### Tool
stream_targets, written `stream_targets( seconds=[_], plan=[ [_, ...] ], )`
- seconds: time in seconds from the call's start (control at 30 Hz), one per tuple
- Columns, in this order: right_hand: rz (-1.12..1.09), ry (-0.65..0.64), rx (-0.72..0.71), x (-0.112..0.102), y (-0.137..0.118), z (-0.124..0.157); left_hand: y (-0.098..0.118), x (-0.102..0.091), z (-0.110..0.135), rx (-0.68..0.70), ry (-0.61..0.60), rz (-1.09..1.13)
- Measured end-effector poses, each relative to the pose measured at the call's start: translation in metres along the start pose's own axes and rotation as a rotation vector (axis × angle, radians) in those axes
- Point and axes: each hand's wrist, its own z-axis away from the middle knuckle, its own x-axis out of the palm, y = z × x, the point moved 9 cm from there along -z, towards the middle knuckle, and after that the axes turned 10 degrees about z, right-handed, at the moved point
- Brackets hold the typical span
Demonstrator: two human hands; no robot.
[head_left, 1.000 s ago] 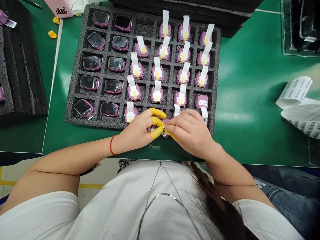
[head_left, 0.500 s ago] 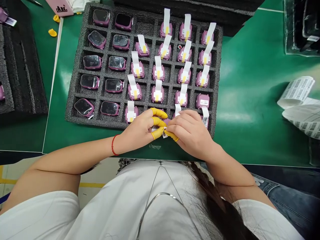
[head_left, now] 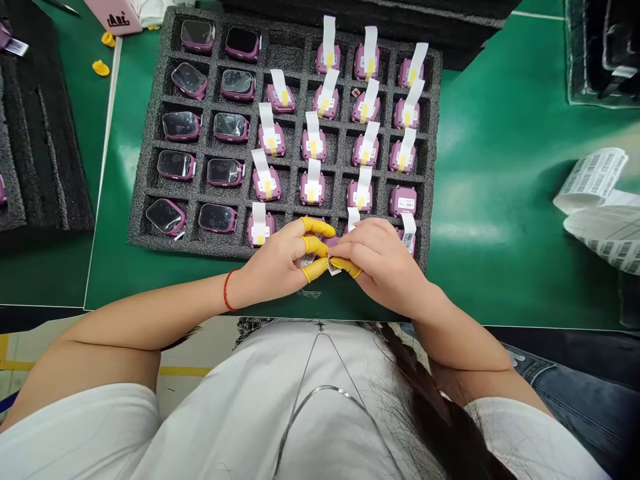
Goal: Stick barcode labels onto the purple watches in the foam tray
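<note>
Purple watch (head_left: 331, 242) | pinched: left hand (head_left: 277, 263); right hand (head_left: 384, 263) | at foam tray (head_left: 150, 241) edge

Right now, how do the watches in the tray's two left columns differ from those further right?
Left-column watches lie screen up, dark glass showing; right-column watches lie back up, showing a white label. Left-column watches show no long strip; most right-column watches wear a white strip with yellow. Both are purple, one per foam tray cell.
</note>
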Motion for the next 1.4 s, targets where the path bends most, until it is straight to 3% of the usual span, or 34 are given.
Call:
stream_targets(
  seconds=[0.23, 0.3, 0.4, 0.47, 0.57, 0.7, 0.87, 1.07, 1.4],
  plan=[
    [0.199, 0.008, -0.109, -0.006, -0.012, 0.002, -0.001, 0.002, -0.001, -0.02, -0.009, -0.027],
    [0.158, 0.028, -0.068, -0.016, -0.008, 0.003, -0.002, 0.001, 0.0, -0.029, -0.012, -0.017],
    [-0.061, 0.134, 0.208, -0.038, 0.022, 0.008, 0.005, -0.001, 0.0, 0.048, -0.03, -0.007],
    [-0.264, 0.156, 0.431, -0.037, 0.046, 0.015, 0.015, 0.0, 0.001, 0.16, -0.076, -0.009],
    [-0.57, 0.029, 0.635, -0.01, 0.065, 0.022, 0.02, 0.002, 0.002, 0.229, -0.12, -0.029],
    [-0.783, -0.106, 0.75, 0.022, 0.068, 0.025, 0.007, 0.002, -0.001, 0.109, -0.073, -0.103],
    [-0.772, -0.154, 0.767, 0.027, 0.063, 0.024, -0.004, 0.009, 0.001, 0.043, -0.111, -0.246],
    [-0.629, -0.229, 0.706, 0.029, 0.054, 0.02, -0.002, 0.006, 0.003, 0.064, -0.036, -0.315],
    [-0.642, -0.152, 0.677, 0.027, 0.058, 0.022, 0.0, 0.004, 0.002, 0.109, -0.034, -0.246]
  ],
)
